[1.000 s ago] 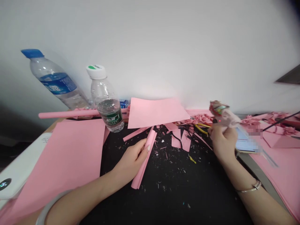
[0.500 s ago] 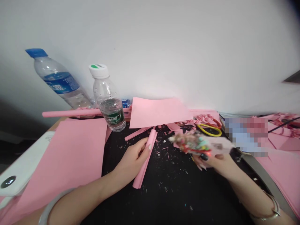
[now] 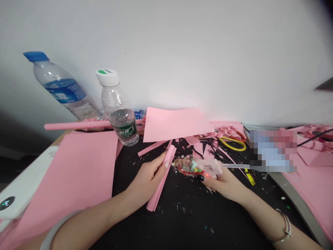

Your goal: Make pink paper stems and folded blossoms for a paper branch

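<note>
Head cam: my left hand (image 3: 145, 180) has its fingers (image 3: 159, 166) clamped round a folded pink paper strip (image 3: 159, 185), on the black work surface (image 3: 125, 222). My right hand (image 3: 225, 185) grips a pink hot glue gun (image 3: 208, 166), fingers together, crusted nozzle just beside the strip. Far side: 2 clear plastic water bottles (image 3: 61, 86) (image 3: 119, 118), 1 long pink paper roll (image 3: 75, 125), 1 pink paper sheet (image 3: 175, 125), pile of pink paper roses (image 3: 226, 131). Near left: 1 big pink paper sheet (image 3: 67, 180).

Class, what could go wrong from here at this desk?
The pink glue gun in the right hand has its crusted tip close to the left hand, risking a burn. It could drip onto the rolled pink paper. The water bottle beside the pink sheet might, if knocked over, wet the paper.
</note>
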`<state>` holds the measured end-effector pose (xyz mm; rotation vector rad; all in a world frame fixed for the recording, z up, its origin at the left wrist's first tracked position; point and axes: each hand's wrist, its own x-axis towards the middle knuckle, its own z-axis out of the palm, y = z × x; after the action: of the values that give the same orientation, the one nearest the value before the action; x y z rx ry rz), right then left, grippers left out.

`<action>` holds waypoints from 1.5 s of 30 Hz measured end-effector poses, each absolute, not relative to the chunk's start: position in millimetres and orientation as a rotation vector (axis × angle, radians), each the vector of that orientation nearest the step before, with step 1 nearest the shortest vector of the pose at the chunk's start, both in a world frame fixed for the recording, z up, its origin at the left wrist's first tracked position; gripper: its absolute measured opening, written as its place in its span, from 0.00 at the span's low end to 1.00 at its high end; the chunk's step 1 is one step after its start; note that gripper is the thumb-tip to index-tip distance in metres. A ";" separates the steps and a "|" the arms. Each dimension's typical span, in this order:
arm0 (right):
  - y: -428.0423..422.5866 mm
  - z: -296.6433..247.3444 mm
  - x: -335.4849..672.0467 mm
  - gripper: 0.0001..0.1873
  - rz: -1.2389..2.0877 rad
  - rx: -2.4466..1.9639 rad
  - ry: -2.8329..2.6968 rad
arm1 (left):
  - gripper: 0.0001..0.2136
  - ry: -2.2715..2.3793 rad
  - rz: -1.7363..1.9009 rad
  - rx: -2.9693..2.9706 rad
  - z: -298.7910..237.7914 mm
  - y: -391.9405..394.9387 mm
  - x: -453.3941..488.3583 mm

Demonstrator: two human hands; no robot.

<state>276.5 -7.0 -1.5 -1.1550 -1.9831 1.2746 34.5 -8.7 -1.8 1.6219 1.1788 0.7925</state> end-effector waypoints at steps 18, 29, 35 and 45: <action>-7.9 0.7 272.9 0.16 1.173 -1.167 -2.041 | 0.22 1.120 0.783 1.589 -2.1 -9.5 34.4; -9.5 -3.0 274.7 0.14 1.261 -1.292 -1.899 | 0.22 1.092 0.796 1.568 -0.4 -9.8 34.1; -8.2 -5.1 273.3 0.15 1.272 -1.364 -1.833 | 0.22 1.117 0.758 1.571 1.1 -9.7 34.5; -6.9 -6.8 274.3 0.15 1.256 -1.419 -1.785 | 0.22 1.152 0.769 1.569 1.0 -10.0 34.9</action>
<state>274.3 -6.9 -6.8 -1.4186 -1.7850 1.2556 34.9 -10.0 1.0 1.5686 1.1524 0.7687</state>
